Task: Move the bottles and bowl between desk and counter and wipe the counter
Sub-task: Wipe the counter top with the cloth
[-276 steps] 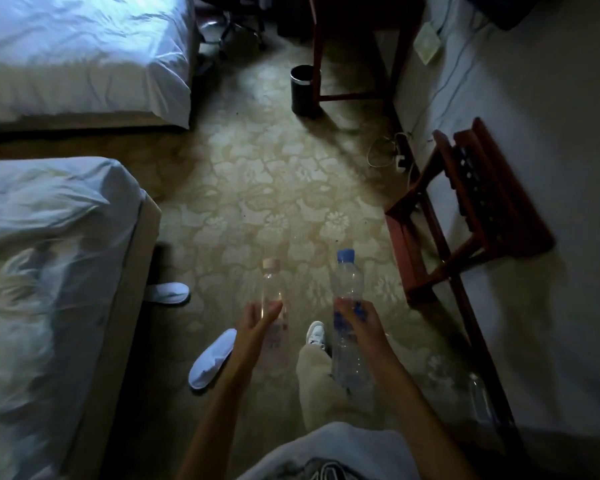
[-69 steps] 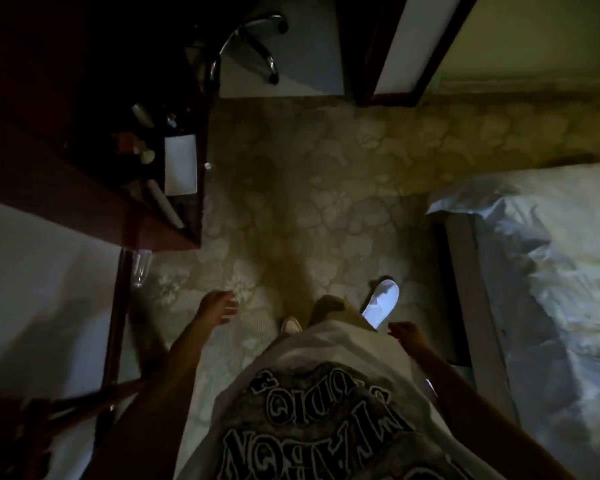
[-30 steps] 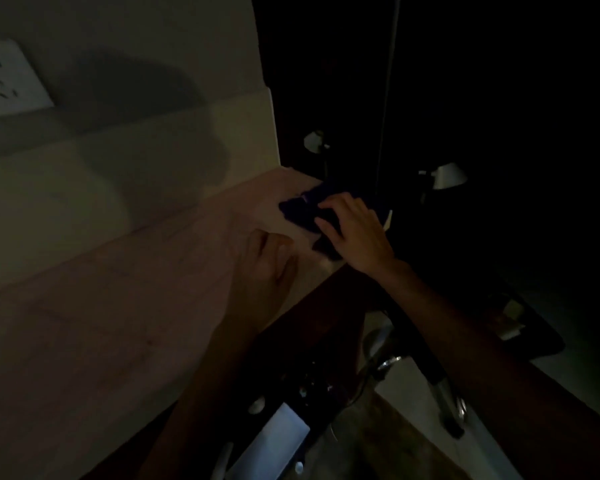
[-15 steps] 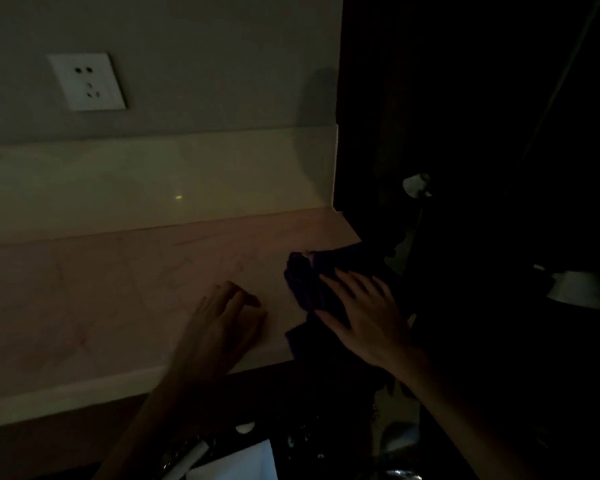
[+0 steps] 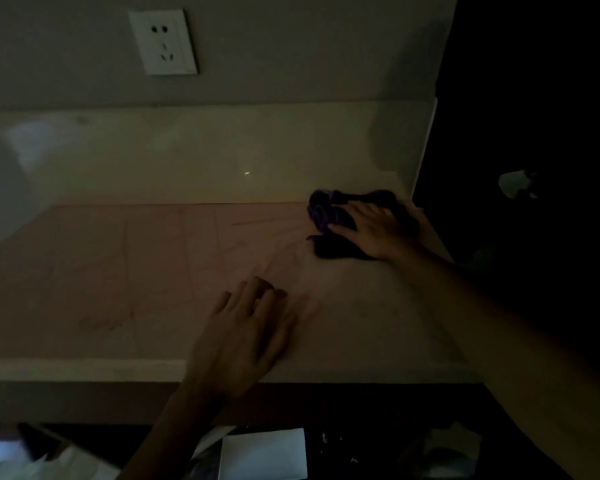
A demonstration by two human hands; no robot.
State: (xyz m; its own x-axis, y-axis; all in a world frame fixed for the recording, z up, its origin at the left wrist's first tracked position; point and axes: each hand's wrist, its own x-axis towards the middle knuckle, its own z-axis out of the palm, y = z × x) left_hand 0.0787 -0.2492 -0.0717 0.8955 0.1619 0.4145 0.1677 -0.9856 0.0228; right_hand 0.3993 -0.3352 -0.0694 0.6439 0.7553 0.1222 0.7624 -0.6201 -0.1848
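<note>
The counter (image 5: 160, 271) looks like smooth pinkish veined stone, faintly glossy. The dark purple cloth (image 5: 329, 216) is soft, crumpled, matt fabric. The wall socket (image 5: 163, 41) is smooth white plastic.

The pale pink counter (image 5: 118, 271) carries a dark purple cloth (image 5: 329, 233) near its back right corner.
</note>
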